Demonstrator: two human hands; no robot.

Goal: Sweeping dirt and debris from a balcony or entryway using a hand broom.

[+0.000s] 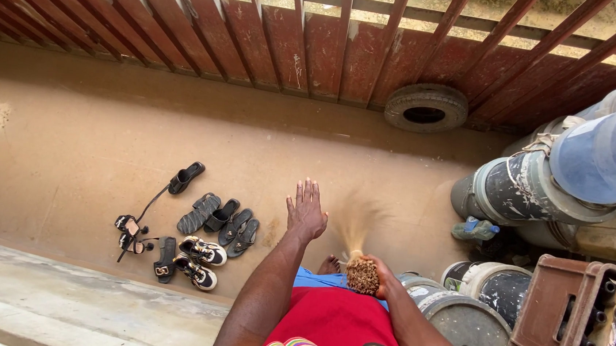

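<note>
Your right hand [380,274] grips a broom head [363,275], bristles blurred above the floor [91,141]. Your left hand [306,211] is spread wide, empty. Floor by the shoes [200,234] looks mostly swept; dusty patches remain.

The shoes [197,234] lie in a cluster on the floor [90,148] left of the left hand [306,212], with the tyre [426,107] against the railing [304,41] beyond. Right of the right hand [380,274] (closed on a broom bundle [362,275]) stand drums [523,190], then a crate [557,317].
</note>
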